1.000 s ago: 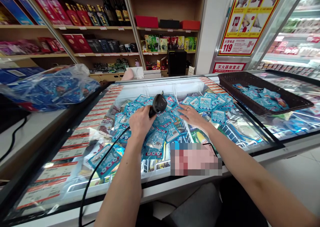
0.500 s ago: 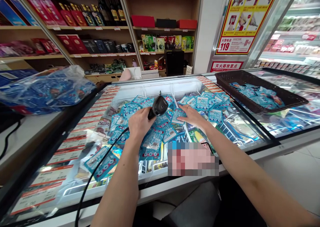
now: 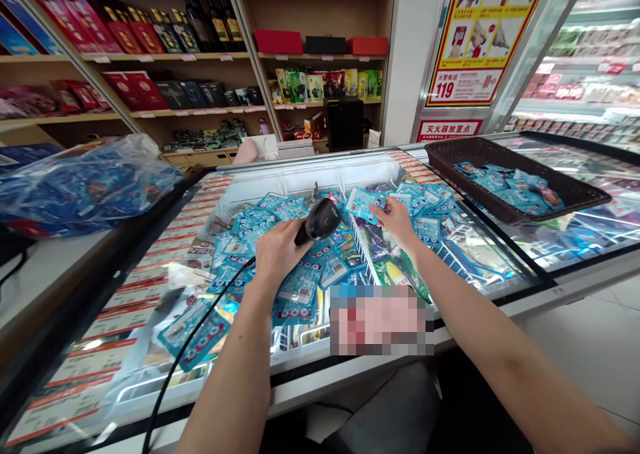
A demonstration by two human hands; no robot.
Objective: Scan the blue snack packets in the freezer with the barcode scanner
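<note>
My left hand [image 3: 278, 255] is closed around the handle of a black barcode scanner [image 3: 323, 219], whose head points right. Its cable [image 3: 200, 327] runs down past my left forearm. Between the fingers and thumb of my right hand [image 3: 397, 222] is a blue snack packet [image 3: 361, 204], raised a little off the glass with a barcode on its left part. Many more blue packets [image 3: 297, 284] lie in a heap under and around my left hand. A second group of blue packets [image 3: 427, 201] lies behind and right of my right hand.
The packets lie on a glass-topped freezer [image 3: 480, 287]. A dark brown basket [image 3: 587, 204] with blue packets stands at right. A clear plastic bag of blue packets [image 3: 85, 187] is at left. A blurred-out item [image 3: 383, 321] lies near the front edge. Stocked shelves [image 3: 185, 57] stand behind.
My right hand has picked up a blue packet from the glass and moved it slightly up and away. The scanner in my left hand has shifted slightly, its head tilting further right.
</note>
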